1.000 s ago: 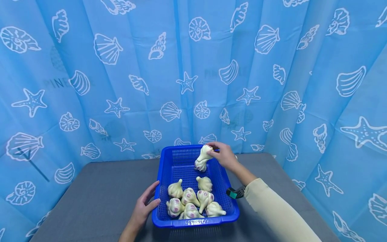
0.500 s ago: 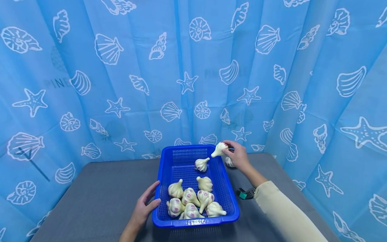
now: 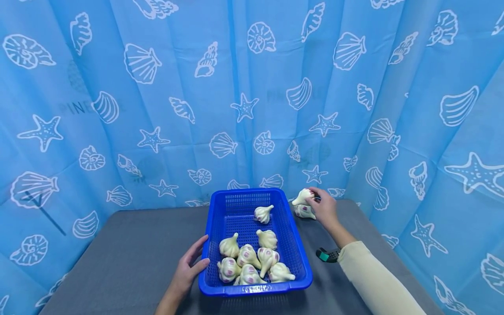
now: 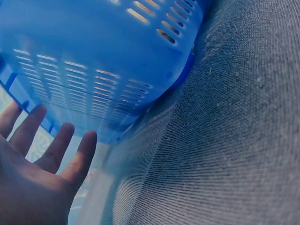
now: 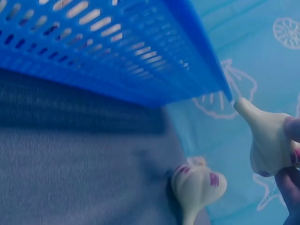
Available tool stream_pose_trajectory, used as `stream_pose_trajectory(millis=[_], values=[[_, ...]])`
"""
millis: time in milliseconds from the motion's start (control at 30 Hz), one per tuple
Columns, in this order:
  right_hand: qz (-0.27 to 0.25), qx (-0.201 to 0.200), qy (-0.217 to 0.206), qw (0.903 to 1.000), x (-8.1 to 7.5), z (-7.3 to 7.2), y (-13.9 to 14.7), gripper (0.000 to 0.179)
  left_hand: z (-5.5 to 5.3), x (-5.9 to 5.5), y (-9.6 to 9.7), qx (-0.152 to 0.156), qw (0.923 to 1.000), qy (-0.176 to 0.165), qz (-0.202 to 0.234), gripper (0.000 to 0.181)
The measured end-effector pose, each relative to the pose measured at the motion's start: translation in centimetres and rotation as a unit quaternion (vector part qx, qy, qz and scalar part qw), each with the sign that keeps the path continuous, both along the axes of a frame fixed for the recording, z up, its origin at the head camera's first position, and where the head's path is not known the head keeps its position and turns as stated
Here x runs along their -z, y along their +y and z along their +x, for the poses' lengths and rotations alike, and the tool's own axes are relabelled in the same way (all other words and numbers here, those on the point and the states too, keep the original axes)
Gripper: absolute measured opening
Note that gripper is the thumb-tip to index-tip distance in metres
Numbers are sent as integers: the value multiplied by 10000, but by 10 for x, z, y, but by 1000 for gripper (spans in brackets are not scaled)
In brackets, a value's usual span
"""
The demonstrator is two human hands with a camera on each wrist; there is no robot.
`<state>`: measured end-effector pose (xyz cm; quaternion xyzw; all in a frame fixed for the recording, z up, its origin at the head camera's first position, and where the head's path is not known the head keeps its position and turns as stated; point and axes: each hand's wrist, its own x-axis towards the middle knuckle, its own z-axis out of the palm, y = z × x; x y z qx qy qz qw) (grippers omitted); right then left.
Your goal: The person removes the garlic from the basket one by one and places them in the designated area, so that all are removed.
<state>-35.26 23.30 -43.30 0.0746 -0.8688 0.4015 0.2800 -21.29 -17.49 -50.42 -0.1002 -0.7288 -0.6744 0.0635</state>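
Note:
A blue plastic basket (image 3: 252,290) stands on the table with several garlic bulbs (image 3: 268,258) in its near half. A single garlic bulb (image 3: 263,214) lies farther back inside it. My left hand (image 3: 188,269) rests against the basket's left side, its fingers (image 4: 58,147) fairly straight and spread in the left wrist view. Beyond the basket's right rim, my right hand (image 3: 324,208) pinches a garlic bulb (image 3: 302,197), holding it in the air with the stem toward the basket. Below it another garlic bulb (image 5: 194,185) lies on the table, partly covered by the hand in the head view.
A grey cloth covers the table (image 3: 130,253). A blue curtain (image 3: 244,109) with white shell prints hangs behind and at both sides. A black band with a green part (image 3: 327,255) is on the right wrist.
My right hand has moved right with the pinched garlic bulb, from over the basket to outside its right rim. One bulb stays at the basket's back. The left hand is still.

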Motion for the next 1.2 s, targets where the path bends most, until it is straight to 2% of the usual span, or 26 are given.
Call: stream_pose_trajectory(millis=[267, 400, 567, 667, 900, 1100, 1200], values=[[-197, 534, -3, 9984, 13, -5, 17, 37, -1, 1, 0, 21, 10000, 3, 57, 53], [-509, 766, -101, 9957, 19, -6, 25, 37, -1, 1, 0, 23, 10000, -16, 53, 54], [-659, 1021, -305, 9921, 28, -7, 34, 38, -1, 0, 0, 5, 10000, -22, 36, 53], [-792, 1214, -463, 9884, 35, -6, 39, 38, 0, 0, 0, 31, 10000, -26, 24, 53], [-997, 1763, -741, 9765, 49, -6, 49, 36, 2, -2, -1, 211, 9994, 280, 65, 53], [-1138, 2067, -1245, 9637, 55, -6, 53, 37, 3, -4, -2, 214, 9995, 209, 107, 53], [-1145, 2110, -1405, 9606, 58, -6, 55, 38, 2, -3, -1, 203, 9995, 192, 119, 54]])
